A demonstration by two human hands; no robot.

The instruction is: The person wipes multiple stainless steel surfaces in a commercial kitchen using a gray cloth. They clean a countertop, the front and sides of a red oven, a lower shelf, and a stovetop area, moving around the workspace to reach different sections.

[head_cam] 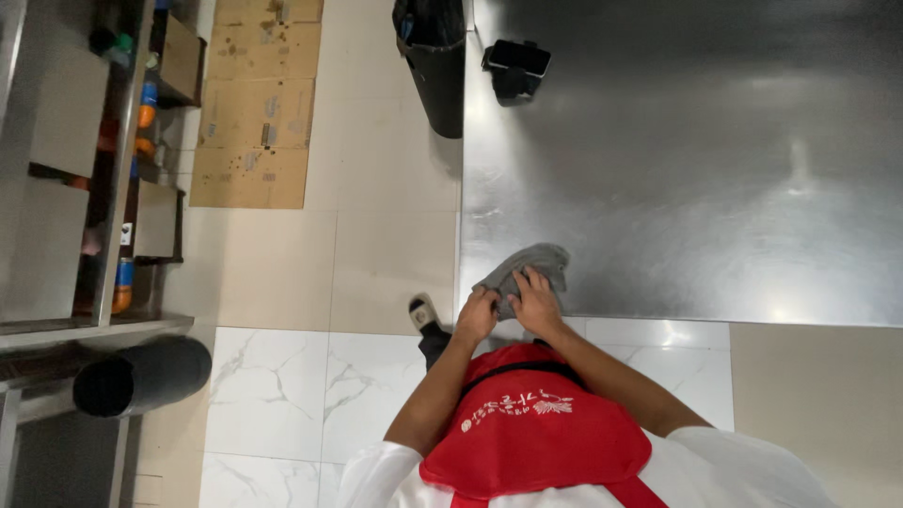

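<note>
A grey cloth (pixel 532 263) lies bunched at the near left corner of a stainless steel table (pixel 687 160). My right hand (pixel 537 302) presses down on the cloth's near part with fingers spread over it. My left hand (pixel 477 313) grips the cloth's left edge at the table's corner. Both arms reach forward from my red apron (pixel 531 433) and white shirt.
A black phone on a stand (pixel 514 66) sits at the table's far left edge. A black bin (pixel 435 61) stands beside the table. Flattened cardboard (pixel 256 103) covers the floor ahead. Metal shelves (pixel 75 169) with bottles line the left, a black tube (pixel 141 374) below them.
</note>
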